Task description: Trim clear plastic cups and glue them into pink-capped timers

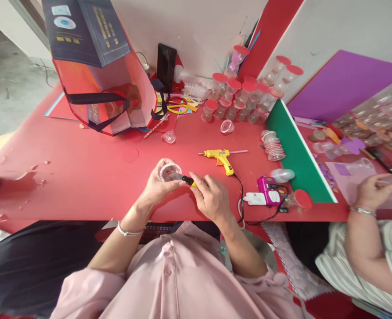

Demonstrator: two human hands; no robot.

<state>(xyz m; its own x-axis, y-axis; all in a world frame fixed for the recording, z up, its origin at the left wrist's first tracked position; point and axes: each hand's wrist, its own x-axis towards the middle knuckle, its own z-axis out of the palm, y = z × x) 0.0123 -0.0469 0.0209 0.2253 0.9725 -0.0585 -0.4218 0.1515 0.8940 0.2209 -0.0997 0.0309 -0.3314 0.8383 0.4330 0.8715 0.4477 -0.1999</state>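
Note:
Held up over the red table point(109, 190), a small clear plastic cup point(169, 171) is tilted with its rim toward me. My left hand point(158, 185) is closed around the cup's side. In my right hand point(211, 195) is a yellow-and-black utility knife point(188, 180), its blade end pointing left at the cup. Whether the blade touches the cup I cannot tell. A yellow glue gun point(219, 158) lies just beyond my right hand, with a clear glue stick in its back end. Two more clear cups, one point(169, 137) ahead of my left hand and one point(227, 127) farther right, rest on the table.
A large open bag point(96, 84) stands at the back left. Several hourglass-shaped cup pairs with red discs point(229, 93) are stacked at the back. Stacked cups point(273, 145) lie beside a green divider point(293, 150). A pink power block point(268, 190) sits front right. Another person's hand point(370, 192) works beyond the divider.

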